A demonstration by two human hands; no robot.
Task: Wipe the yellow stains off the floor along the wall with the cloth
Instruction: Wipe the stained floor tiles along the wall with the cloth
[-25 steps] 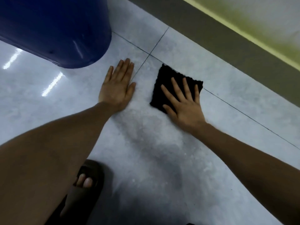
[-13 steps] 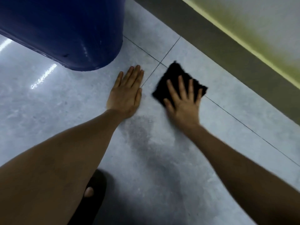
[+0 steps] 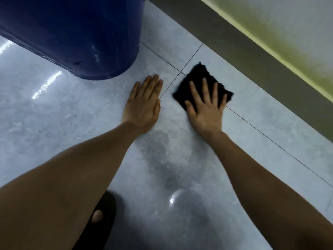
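A black cloth [image 3: 198, 76] lies flat on the pale grey floor tiles [image 3: 252, 109], just right of a crossing of tile joints. My right hand [image 3: 205, 109] presses down on it with the fingers spread, covering its near half. My left hand [image 3: 144, 105] rests flat on the floor to the left of the cloth, fingers together, holding nothing. A yellow strip and a yellowish smear [image 3: 281, 38] run along the wall at the upper right. No yellow stain shows on the tiles around the cloth.
A large dark blue barrel [image 3: 81, 33] stands on the floor just beyond my left hand. A dark grey skirting band [image 3: 234, 51] separates floor and wall. My foot in a dark sandal [image 3: 102, 219] is at the bottom, under my left forearm.
My right hand has pushed the cloth a little forward toward the wall and turned it slightly. My left hand stays planted. The view has shifted, and the barrel now looks closer.
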